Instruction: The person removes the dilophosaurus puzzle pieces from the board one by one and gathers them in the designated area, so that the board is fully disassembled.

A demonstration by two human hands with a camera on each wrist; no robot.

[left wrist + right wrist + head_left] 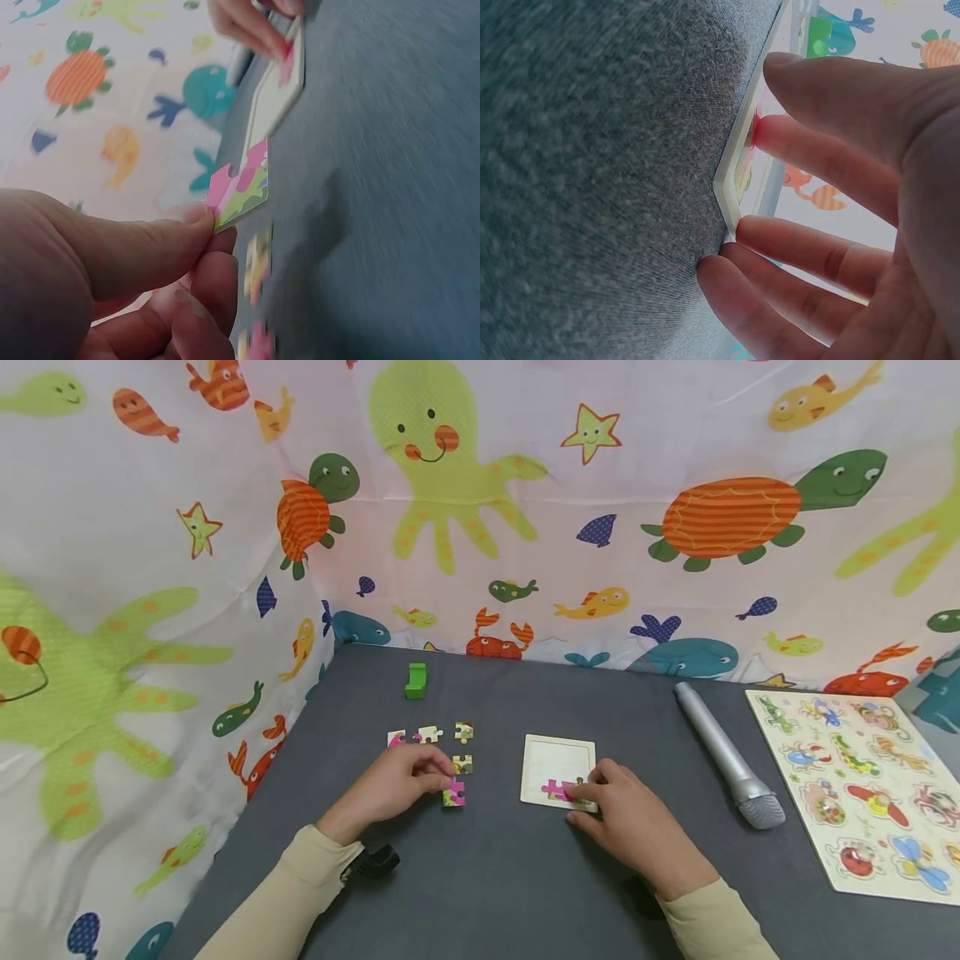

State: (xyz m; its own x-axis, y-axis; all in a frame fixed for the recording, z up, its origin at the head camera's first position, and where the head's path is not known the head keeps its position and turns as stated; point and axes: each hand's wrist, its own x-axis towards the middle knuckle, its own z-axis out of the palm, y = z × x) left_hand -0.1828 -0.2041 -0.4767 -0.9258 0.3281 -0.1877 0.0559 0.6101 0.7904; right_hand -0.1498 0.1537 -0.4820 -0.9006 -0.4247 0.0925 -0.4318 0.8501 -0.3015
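Note:
My left hand (393, 781) pinches a pink and green jigsaw piece (251, 184) between thumb and fingers, tilted above the grey table. A shallow white-bottomed puzzle tray (531, 768) lies to its right. Joined pink pieces (555, 790) sit along the tray's near edge. My right hand (633, 818) is at the tray's near right corner, where the index finger (795, 142) presses a pink piece and other fingertips rest at the rim. Several loose jigsaw pieces (464, 732) lie just beyond my left hand, one partly hidden by it.
A green block (416, 681) stands at the back left. To the right lie a silver toy microphone (716, 743) and a wooden picture board (817, 835) with insects and animals. A cloth with sea creatures (510, 527) hangs along the table's back and left sides.

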